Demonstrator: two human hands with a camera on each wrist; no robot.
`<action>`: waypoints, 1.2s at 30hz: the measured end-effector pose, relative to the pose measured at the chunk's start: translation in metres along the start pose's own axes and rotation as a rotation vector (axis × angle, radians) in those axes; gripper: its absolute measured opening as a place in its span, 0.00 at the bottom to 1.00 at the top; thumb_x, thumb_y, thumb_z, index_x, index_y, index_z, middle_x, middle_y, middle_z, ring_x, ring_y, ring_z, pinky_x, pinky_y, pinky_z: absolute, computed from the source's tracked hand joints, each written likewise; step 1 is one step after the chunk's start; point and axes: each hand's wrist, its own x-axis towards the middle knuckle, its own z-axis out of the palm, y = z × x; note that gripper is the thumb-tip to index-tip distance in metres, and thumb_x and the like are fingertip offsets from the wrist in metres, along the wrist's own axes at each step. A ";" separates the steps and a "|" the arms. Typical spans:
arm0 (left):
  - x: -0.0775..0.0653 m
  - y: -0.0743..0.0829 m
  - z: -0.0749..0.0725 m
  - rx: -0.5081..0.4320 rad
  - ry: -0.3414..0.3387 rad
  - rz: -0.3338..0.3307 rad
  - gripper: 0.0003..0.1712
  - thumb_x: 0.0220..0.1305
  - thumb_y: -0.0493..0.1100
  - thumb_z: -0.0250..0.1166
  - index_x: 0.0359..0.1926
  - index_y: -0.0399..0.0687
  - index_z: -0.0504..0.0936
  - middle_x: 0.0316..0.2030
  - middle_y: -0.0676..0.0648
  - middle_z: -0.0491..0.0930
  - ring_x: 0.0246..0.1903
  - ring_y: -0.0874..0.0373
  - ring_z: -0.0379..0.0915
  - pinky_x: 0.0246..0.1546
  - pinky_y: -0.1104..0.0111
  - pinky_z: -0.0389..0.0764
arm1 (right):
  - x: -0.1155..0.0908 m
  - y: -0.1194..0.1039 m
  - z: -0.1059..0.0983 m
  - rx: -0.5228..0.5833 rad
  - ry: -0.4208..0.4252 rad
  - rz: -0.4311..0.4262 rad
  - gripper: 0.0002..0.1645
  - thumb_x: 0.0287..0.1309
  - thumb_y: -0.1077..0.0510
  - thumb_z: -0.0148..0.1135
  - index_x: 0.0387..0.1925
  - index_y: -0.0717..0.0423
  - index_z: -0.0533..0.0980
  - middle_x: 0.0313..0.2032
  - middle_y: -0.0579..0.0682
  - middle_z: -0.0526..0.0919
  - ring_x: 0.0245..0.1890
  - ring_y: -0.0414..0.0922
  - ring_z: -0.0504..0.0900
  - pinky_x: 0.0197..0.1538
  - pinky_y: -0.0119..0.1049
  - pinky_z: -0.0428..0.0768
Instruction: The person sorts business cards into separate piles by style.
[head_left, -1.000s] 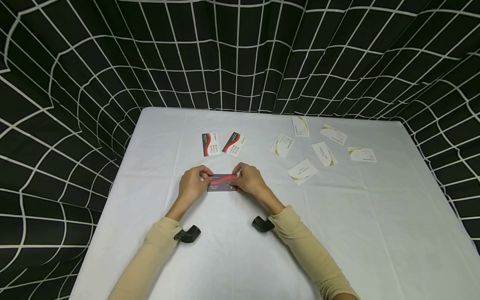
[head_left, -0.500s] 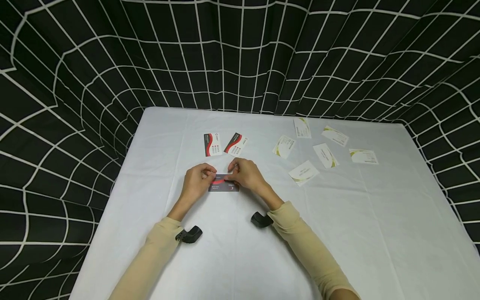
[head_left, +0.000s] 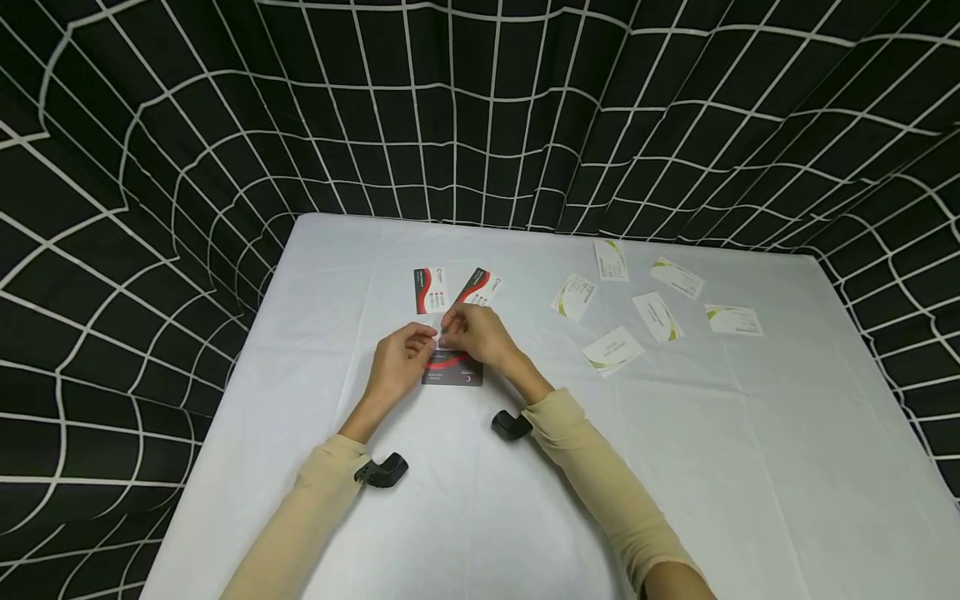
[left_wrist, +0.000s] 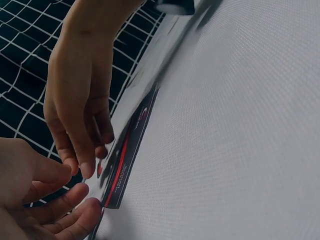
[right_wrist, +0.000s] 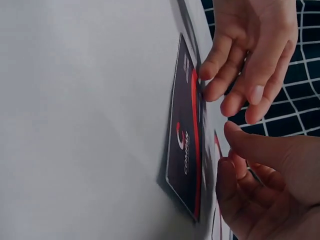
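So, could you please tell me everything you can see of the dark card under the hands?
The dark card is a thin rectangular business card, near black with a red wave and small pale print. It lies flat on the white tablecloth, near the table's middle. The left hand touches its far left corner with its fingertips; the right hand hovers above its far edge.

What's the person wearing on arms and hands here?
Both arms are in long beige sleeves reaching the wrists. The left hand and right hand are bare, with no gloves, rings or markings visible. A small black wrist camera mount sits under each wrist.
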 end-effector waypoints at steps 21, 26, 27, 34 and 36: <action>0.000 -0.009 -0.004 0.001 0.051 0.025 0.07 0.59 0.35 0.58 0.38 0.39 0.80 0.29 0.48 0.80 0.28 0.60 0.74 0.29 0.72 0.75 | 0.066 -0.001 -0.017 -0.044 -0.074 -0.048 0.23 0.44 0.63 0.69 0.46 0.59 0.75 0.42 0.52 0.79 0.44 0.45 0.75 0.49 0.35 0.70; 0.000 -0.012 -0.005 0.002 0.074 0.012 0.07 0.58 0.35 0.59 0.37 0.41 0.81 0.28 0.49 0.80 0.29 0.60 0.74 0.30 0.72 0.75 | 0.081 0.001 -0.022 -0.137 -0.146 -0.045 0.30 0.42 0.61 0.70 0.52 0.58 0.73 0.48 0.51 0.76 0.49 0.46 0.70 0.54 0.37 0.66; -0.001 -0.011 -0.005 0.000 0.074 0.010 0.07 0.58 0.35 0.59 0.37 0.41 0.81 0.28 0.49 0.79 0.29 0.60 0.74 0.30 0.72 0.75 | 0.083 0.001 -0.021 -0.152 -0.160 -0.048 0.31 0.42 0.60 0.71 0.52 0.58 0.72 0.50 0.51 0.75 0.51 0.46 0.70 0.55 0.37 0.65; 0.001 -0.009 -0.006 -0.011 0.077 0.017 0.07 0.58 0.35 0.59 0.37 0.39 0.81 0.28 0.48 0.79 0.28 0.60 0.73 0.28 0.73 0.74 | 0.096 -0.002 -0.012 -0.289 -0.201 -0.077 0.36 0.42 0.58 0.71 0.56 0.61 0.69 0.58 0.54 0.68 0.61 0.49 0.62 0.63 0.37 0.57; 0.003 -0.008 -0.007 -0.013 0.080 0.016 0.07 0.58 0.34 0.59 0.38 0.39 0.81 0.29 0.48 0.80 0.28 0.60 0.73 0.29 0.72 0.75 | 0.099 -0.005 -0.011 -0.332 -0.212 -0.056 0.39 0.41 0.57 0.71 0.57 0.60 0.68 0.58 0.54 0.68 0.60 0.50 0.63 0.62 0.37 0.59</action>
